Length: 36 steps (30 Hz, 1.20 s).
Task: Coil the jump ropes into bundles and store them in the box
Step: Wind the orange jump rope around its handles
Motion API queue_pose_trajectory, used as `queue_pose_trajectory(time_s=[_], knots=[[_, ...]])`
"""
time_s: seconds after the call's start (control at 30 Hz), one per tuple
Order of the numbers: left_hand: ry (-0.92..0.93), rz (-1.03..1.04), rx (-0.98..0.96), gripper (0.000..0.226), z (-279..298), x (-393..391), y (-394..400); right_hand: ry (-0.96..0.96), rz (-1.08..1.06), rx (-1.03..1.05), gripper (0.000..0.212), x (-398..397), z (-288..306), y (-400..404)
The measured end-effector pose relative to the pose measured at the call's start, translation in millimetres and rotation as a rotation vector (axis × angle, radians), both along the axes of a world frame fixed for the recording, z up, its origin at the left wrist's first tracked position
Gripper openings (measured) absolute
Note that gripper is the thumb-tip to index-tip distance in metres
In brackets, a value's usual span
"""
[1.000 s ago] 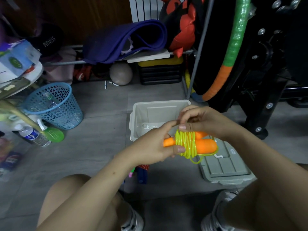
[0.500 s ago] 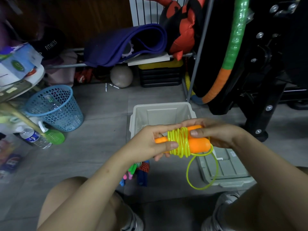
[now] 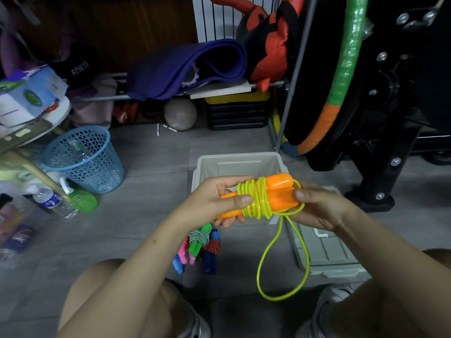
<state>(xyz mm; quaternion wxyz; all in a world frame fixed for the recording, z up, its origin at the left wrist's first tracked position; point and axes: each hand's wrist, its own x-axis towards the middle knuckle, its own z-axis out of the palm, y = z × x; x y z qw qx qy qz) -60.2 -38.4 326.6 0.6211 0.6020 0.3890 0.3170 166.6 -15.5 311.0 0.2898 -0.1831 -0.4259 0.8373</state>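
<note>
I hold a jump rope with two orange handles (image 3: 278, 191) side by side over the open grey box (image 3: 239, 164). Its yellow-green cord (image 3: 256, 201) is wound round the handles several times, and a long loose loop (image 3: 283, 264) hangs down toward the floor. My left hand (image 3: 214, 203) grips the narrow ends of the handles, thumb against the coils. My right hand (image 3: 317, 208) holds the thick ends and pinches the cord where the loop starts. More bundled ropes (image 3: 200, 245) with green, pink and blue handles lie on the floor below my hands.
The grey box lid (image 3: 327, 252) lies on the floor to the right of the box. A blue mesh bin (image 3: 85, 159) and a water bottle (image 3: 53, 202) stand at the left. A black exercise machine (image 3: 380, 118) and a green-orange hoop (image 3: 341, 76) rise at right.
The bundle has turned and risen a little, and the loose yellow-green loop has grown much longer, now hanging down near my knees. My right hand shifted from the top to the handles' thick ends.
</note>
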Motion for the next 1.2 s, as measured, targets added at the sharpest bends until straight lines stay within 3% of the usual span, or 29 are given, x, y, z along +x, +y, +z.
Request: queue_pose_trajectory(time_s=[0.1, 0.3, 0.53, 0.7, 0.83, 0.9, 1.03, 1.2], knots=[[-0.015, 0.019, -0.002, 0.046, -1, 1, 0, 0.006, 0.011, 0.055, 0.075, 1, -2, -2], [0.001, 0.131, 0.019, 0.031, -1, 4, 7, -0.17, -0.152, 0.17, 0.03, -24, -8, -19], [0.093, 0.188, 0.1, 0.014, -5, 15, 8, -0.615, -0.417, 0.43, 0.032, -38, -9, -26], [0.121, 0.239, 0.06, 0.054, -7, 19, 6, -0.499, -0.337, 0.33, 0.034, -39, -11, -26], [0.095, 0.262, 0.132, 0.029, -4, 22, 5, -0.491, -0.354, 0.319, 0.039, -40, -8, -24], [0.103, 0.281, 0.144, 0.029, -3, 24, 4, -0.533, -0.382, 0.324, 0.046, -41, -8, -25], [0.15, 0.319, 0.14, 0.045, -7, 28, 9, -0.578, -0.463, 0.284, 0.04, -44, -4, -26], [0.197, 0.37, 0.162, 0.029, -7, 26, 13, -0.637, -0.438, 0.237, 0.041, -46, 1, -24]])
